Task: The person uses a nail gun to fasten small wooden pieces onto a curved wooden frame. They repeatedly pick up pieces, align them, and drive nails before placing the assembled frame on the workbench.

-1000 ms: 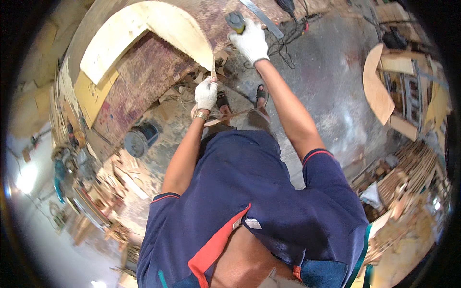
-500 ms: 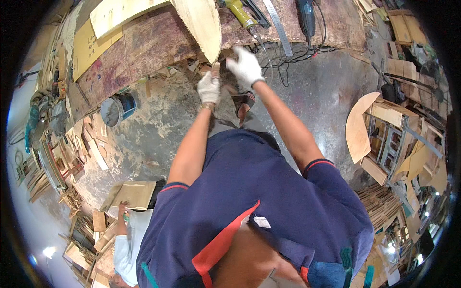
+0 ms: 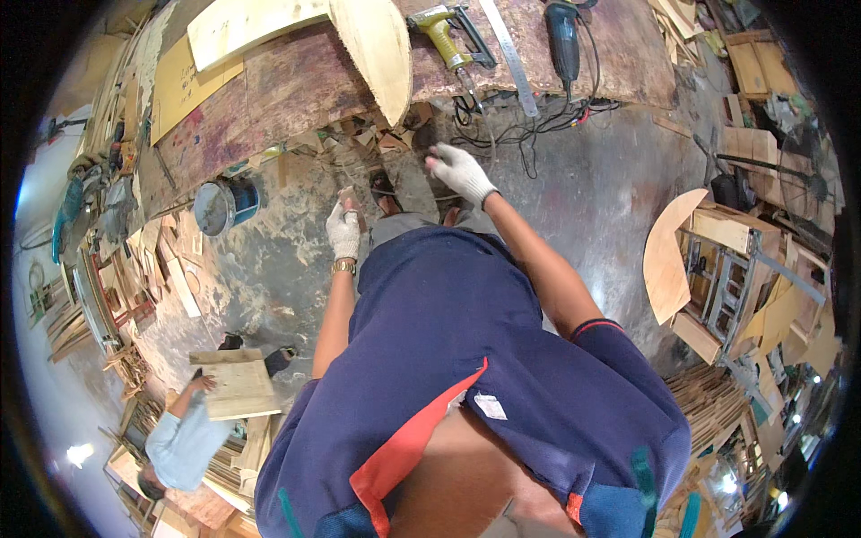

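Observation:
My left hand (image 3: 343,231), in a white knit glove with a watch at the wrist, is closed on a small flat brown piece (image 3: 347,195); its exact kind is hard to make out. It hangs over the floor, apart from the workbench (image 3: 278,99). Bare fingertips show on my right hand (image 3: 461,173), also gloved; the fingers are loosely bent and apart, with nothing visible in them. Beyond both hands, a pointed, curved pale wooden board (image 3: 378,58) juts over the bench's near edge.
On the bench lie a yellow-green air nailer (image 3: 441,38), a steel ruler (image 3: 511,58), a blue corded power tool (image 3: 563,45) and a yellow sheet (image 3: 188,94). A bucket (image 3: 215,208) stands below. At lower left, another person (image 3: 184,439) carries a wooden panel (image 3: 240,386).
Both hands have drawn back from the curved board's tip, the left going down and leftward with the brown piece. The other person has moved with the panel.

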Motion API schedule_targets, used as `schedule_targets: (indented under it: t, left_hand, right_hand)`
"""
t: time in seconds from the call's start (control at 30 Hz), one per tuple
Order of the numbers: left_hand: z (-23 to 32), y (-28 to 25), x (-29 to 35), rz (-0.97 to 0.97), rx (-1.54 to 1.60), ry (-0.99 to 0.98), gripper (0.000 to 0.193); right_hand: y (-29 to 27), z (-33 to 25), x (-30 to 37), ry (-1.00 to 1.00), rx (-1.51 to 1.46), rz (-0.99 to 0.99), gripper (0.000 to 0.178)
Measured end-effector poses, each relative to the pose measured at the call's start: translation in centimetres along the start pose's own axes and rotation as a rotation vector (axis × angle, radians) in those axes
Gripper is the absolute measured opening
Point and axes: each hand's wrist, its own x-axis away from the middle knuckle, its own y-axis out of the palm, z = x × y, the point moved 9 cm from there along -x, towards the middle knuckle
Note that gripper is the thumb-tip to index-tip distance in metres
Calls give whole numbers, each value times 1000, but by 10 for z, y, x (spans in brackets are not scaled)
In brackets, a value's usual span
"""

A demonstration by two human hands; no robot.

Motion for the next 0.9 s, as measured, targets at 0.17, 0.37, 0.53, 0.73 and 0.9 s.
schedule_targets:
  t: [0.17, 0.37, 0.53, 0.73, 0.9]
  left_hand:
    - [27, -48, 0, 212, -31, 57, 43]
    - [27, -130, -40, 438, 61, 30, 41]
    - [22, -165, -85, 350, 131, -21, 37]
    - [17, -166, -126, 265, 200, -13, 33]
    - [51, -160, -160, 28, -169, -59, 34]
  right_hand:
    - [48, -5, -82, 467, -945, 48, 33]
    - [63, -28, -97, 319, -713, 57, 41]
    - [97, -49, -44, 481, -742, -238, 55]
    - [114, -107, -44, 327, -1084, -250, 68]
    - [89, -142, -65, 255, -1195, -136, 75]
